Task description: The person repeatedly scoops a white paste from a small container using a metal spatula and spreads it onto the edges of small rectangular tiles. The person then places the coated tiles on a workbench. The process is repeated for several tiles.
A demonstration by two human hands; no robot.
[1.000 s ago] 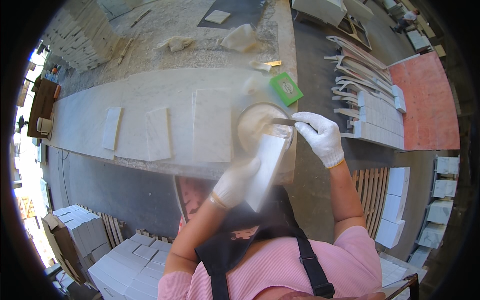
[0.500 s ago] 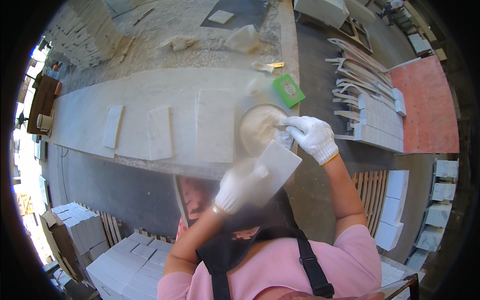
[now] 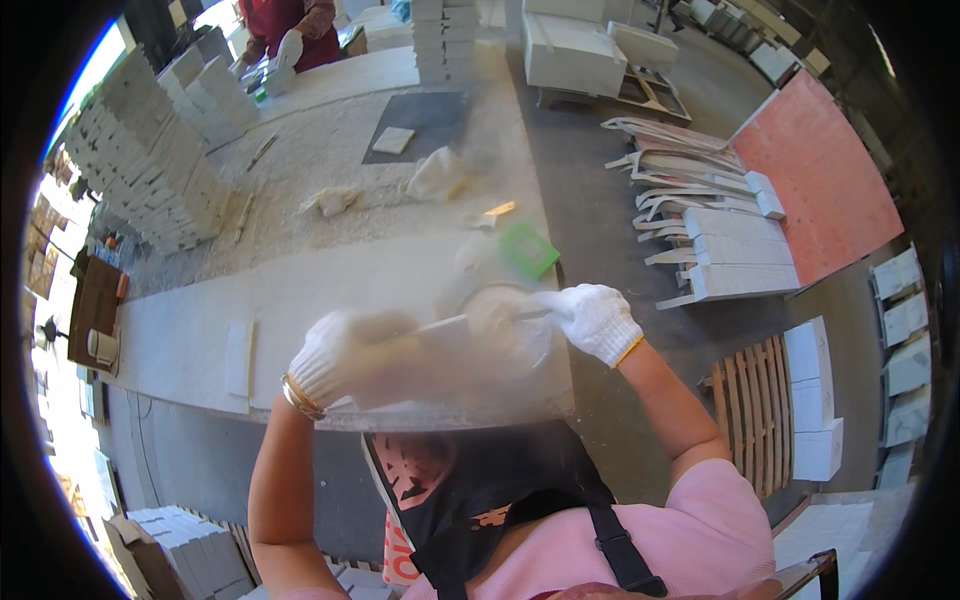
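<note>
My left hand (image 3: pixel 345 350), in a white knit glove, is over the table, its fingers curled and partly blurred. It grips a pale rectangular tile (image 3: pixel 440 328), tilted with one edge toward the bowl; haze hides much of it. My right hand (image 3: pixel 598 322), gloved too, pinches a thin tool whose far end reaches over a round bowl (image 3: pixel 497 295) of pale powder or paste. The tool's exact kind is hard to make out. Left of my left hand, another white tile (image 3: pixel 239 358) lies flat on the long pale slab (image 3: pixel 180 330).
Beyond the bowl sit a green box (image 3: pixel 529 250) and crumpled cloths (image 3: pixel 437 175). Tile stacks (image 3: pixel 150 150) rise at the far left. A co-worker's gloved hand (image 3: pixel 288 50) shows at the back. Right of the table are strapped white blocks (image 3: pixel 735 245) and a wooden pallet (image 3: pixel 748 410).
The view has tipped up, bringing the co-worker into sight. My left hand has moved left and forward with the tile, away from my body. My right hand stays by the bowl with the tool.
</note>
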